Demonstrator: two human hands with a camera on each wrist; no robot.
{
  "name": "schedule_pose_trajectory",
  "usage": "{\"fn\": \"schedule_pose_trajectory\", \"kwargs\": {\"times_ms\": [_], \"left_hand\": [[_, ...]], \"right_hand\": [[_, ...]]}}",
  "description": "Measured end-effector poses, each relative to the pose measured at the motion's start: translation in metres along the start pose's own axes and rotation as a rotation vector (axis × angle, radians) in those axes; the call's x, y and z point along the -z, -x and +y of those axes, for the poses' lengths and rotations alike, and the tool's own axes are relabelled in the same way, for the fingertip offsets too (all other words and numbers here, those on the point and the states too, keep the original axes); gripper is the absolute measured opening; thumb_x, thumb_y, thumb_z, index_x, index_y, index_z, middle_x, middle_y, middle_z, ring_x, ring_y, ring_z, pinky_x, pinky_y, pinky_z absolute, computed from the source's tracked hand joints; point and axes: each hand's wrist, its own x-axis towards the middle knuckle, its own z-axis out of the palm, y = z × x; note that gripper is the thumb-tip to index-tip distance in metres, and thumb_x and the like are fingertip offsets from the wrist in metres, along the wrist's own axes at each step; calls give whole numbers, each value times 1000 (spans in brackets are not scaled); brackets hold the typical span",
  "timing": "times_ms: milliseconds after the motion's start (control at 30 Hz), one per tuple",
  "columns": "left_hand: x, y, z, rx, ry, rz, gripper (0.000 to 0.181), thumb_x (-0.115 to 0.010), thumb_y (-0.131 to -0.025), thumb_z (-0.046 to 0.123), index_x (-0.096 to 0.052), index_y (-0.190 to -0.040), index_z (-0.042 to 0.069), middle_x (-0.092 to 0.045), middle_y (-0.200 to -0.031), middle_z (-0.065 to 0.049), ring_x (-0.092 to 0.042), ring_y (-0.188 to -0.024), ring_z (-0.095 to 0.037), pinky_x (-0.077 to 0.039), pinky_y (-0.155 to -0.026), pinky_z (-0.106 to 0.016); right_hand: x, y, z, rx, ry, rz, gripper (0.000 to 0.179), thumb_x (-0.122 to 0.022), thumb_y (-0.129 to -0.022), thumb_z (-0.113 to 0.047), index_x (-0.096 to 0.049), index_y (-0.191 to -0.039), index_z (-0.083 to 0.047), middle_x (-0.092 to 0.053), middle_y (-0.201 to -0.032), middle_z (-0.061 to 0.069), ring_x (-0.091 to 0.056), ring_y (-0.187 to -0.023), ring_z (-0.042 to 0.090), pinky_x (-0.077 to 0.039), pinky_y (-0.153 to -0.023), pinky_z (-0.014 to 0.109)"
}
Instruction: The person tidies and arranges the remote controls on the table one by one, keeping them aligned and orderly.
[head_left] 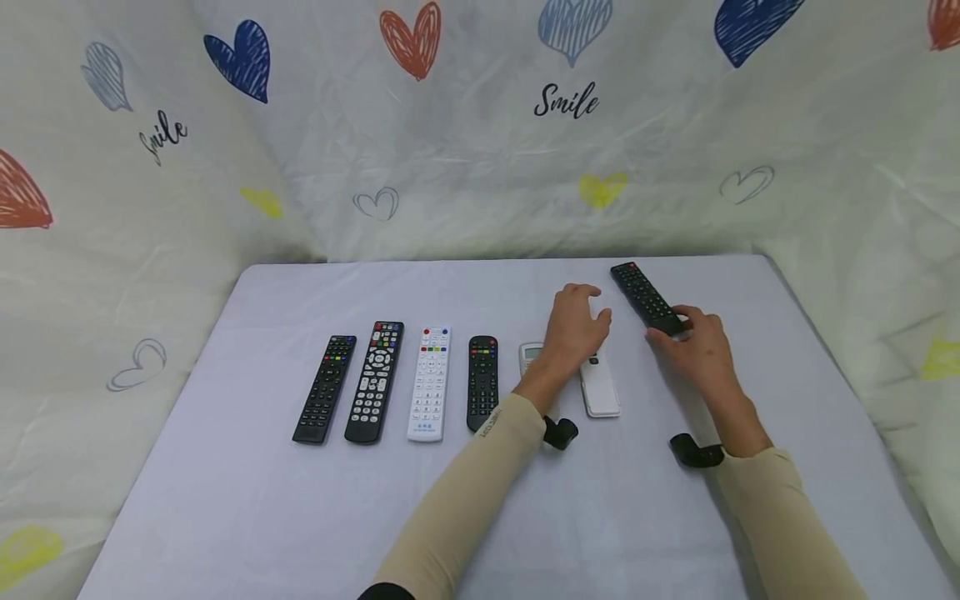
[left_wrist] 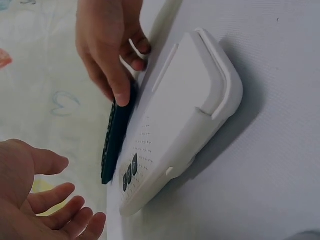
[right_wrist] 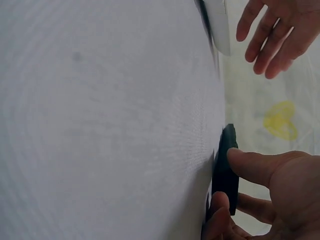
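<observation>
My right hand (head_left: 699, 348) pinches the near end of a black remote control (head_left: 643, 295), thumb on one side and fingers on the other. That remote points away to the far left, close over the table's back right. Left of it, my left hand (head_left: 576, 327) hovers with fingers relaxed and holds nothing. Beneath the left hand lies a white remote control (head_left: 599, 388) with dark buttons; in the left wrist view this white remote (left_wrist: 175, 95) is near, the pinched black remote (left_wrist: 118, 135) behind it. The right wrist view shows the thumb against the black remote (right_wrist: 227, 175).
Leftward stand a white remote with a screen (head_left: 529, 353), partly hidden by my left arm, a short black remote (head_left: 482, 379), a white remote (head_left: 430, 383) and two long black remotes (head_left: 377, 383), (head_left: 325, 390). A heart-printed cloth (head_left: 465, 150) hangs behind the white table (head_left: 225, 517).
</observation>
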Motion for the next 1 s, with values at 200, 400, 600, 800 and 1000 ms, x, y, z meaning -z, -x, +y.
{"fn": "schedule_pose_trajectory", "kwargs": {"times_ms": [200, 400, 600, 800, 1000], "left_hand": [[-1, -7, 1, 0, -47, 5, 39, -61, -104, 26, -63, -141, 11, -58, -148, -7, -53, -140, -19, -47, -114, -27], [-1, -14, -1, 18, -61, -26, 44, -60, -104, 26, -58, -145, 9, -54, -153, -9, -50, -145, -21, -45, -116, -28], [-6, -19, -7, 69, -85, -65, 50, -59, -104, 27, -53, -150, 7, -54, -154, -11, -50, -146, -24, -45, -118, -31], [-11, -24, -13, 108, -127, -109, 57, -59, -104, 30, -48, -155, 9, -54, -157, -9, -48, -149, -23, -42, -120, -30], [-11, -27, -14, 117, -104, -122, 58, -59, -103, 30, -46, -157, 11, -54, -158, -7, -47, -150, -22, -41, -122, -30]], "right_hand": [[2, 1, 0, 45, -3, -18, 65, -68, -102, -27, -44, -151, 8, -47, -129, 41, -57, -99, 45, -50, -79, 49], [4, 1, 1, 60, -14, -54, 62, -67, -101, -21, -44, -150, 9, -44, -129, 43, -58, -103, 49, -53, -81, 51], [6, 0, 2, 67, -27, -99, 61, -64, -100, -14, -43, -152, 8, -40, -134, 45, -57, -110, 52, -53, -85, 54], [7, 0, 1, 58, -30, -105, 60, -62, -98, -12, -43, -152, 7, -38, -138, 42, -53, -109, 47, -51, -84, 50], [8, -1, 4, 64, -35, -126, 61, -61, -98, -11, -42, -153, 6, -38, -138, 40, -53, -109, 47, -51, -81, 47]]}}
